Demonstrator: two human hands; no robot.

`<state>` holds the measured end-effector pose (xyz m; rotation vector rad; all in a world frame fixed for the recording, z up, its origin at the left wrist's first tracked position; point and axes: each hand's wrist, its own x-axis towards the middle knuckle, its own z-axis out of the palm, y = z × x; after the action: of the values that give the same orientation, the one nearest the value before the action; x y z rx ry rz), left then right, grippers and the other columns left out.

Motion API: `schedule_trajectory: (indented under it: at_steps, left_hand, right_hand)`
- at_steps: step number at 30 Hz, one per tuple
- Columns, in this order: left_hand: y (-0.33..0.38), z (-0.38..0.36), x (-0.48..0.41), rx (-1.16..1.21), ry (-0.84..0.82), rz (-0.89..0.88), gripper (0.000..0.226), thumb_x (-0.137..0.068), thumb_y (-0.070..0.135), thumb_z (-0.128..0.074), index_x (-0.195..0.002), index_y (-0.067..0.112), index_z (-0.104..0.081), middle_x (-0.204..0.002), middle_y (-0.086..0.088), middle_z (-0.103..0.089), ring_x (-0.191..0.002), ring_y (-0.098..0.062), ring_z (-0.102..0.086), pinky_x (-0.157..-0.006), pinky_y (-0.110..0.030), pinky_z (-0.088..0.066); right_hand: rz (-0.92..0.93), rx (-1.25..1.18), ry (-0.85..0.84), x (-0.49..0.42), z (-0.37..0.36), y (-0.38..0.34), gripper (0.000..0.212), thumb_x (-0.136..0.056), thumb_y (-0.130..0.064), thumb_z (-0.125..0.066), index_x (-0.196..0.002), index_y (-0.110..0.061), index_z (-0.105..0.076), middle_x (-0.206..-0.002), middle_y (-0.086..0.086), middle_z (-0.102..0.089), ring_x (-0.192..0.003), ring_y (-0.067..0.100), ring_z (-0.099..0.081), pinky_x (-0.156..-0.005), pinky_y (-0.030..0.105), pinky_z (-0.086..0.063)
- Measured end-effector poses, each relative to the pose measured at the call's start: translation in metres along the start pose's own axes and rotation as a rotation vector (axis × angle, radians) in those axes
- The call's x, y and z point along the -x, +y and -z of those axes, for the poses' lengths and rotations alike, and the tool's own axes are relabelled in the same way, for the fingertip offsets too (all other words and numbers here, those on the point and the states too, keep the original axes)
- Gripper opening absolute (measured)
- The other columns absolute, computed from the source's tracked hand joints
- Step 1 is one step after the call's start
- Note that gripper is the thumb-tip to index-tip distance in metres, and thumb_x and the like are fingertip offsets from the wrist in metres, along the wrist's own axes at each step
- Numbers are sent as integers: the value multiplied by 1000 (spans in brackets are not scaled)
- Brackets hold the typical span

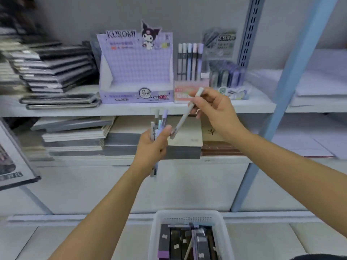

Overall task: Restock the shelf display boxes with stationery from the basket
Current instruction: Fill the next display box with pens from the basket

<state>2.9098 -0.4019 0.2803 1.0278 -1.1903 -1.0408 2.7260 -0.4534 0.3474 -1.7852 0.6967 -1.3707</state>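
Separating one pen (185,117) from the bundle (158,124) looks like the step in hand, on the way to a shelf box.

Left hand (152,145): fingers curled round a bundle of pastel pens held upright, with caps sticking out above the fist and tips below it. It is in front of the lower shelf level, left of centre.

Right hand (216,109): pinches a single grey-white pen near its upper end between thumb and fingertips, other fingers loosely curled. The pen slants down-left. Its lower end is touching or just beside the left thumb; blur makes it hard to say which.

The pink box (187,92) on the shelf (75,109) is just beyond the right hand and holds a row of similar upright pens (189,61). That is the likely target.

The purple box (135,94) to its left appears empty inside. The front label reads 2B 0.5mm, so it probably takes leads rather than pens.

Next move calls for lifting the pen clear of the bundle, turning it upright and slotting it into a gap in the pink box without knocking the standing row.

The basket (155,231) sits near, low centre, with dark and purple packs inside and more stock to go. Notebooks (56,72) are stacked far left on the shelf.
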Motion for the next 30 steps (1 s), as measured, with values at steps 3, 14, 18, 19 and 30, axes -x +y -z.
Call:
schedule_trajectory:
  at_steps: [3, 14, 18, 19, 30]
  left_hand:
    - [39, -4, -21, 68, -30, -13, 32, -94, 42, -57, -74, 18, -57, -50, 5, -28, -38, -10, -19, -36, -18, -19]
    - [95, 5, -75, -148, -97, -169, 29, -97, 37, -55, -81, 17, -41, -57, 3, -39, -42, -12, -25, -39, -23, -21]
    - [100, 9, -86, -168, -112, -198, 37, -93, 42, -60, -76, 14, -43, -60, -2, -39, -43, -13, -27, -40, -24, -23]
    - [100, 10, -88, -166, -113, -201, 40, -91, 42, -61, -80, 7, -46, -61, -2, -39, -43, -13, -27, -40, -24, -23]
    - [91, 21, -111, -136, -169, -160, 18, -100, 15, -52, -114, 17, -63, -57, 5, -34, -48, -13, -31, -45, -22, -32]
  right_hand:
    - [95, 0, 100, -25, 13, -34, 18, -98, -1, -50, -114, 3, -55, -87, 13, -62, -69, 17, -62, -59, 25, -51]
    - [148, 232, 254, -116, 38, -68, 10, -99, -9, -51, -105, -5, -57, -95, 16, -63, -72, 15, -64, -68, 26, -56]
    - [73, 308, 208, -135, 35, -55, 8, -97, -6, -54, -102, -4, -58, -89, 14, -63, -72, 20, -65, -65, 28, -57]
    - [64, 342, 196, -139, 34, -52, 8, -97, -6, -54, -102, -3, -59, -89, 15, -64, -74, 23, -67, -65, 31, -58]
    - [23, 588, 10, -163, 25, -30, 13, -96, -7, -56, -103, 2, -60, -87, 20, -68, -77, 29, -71, -67, 38, -60]
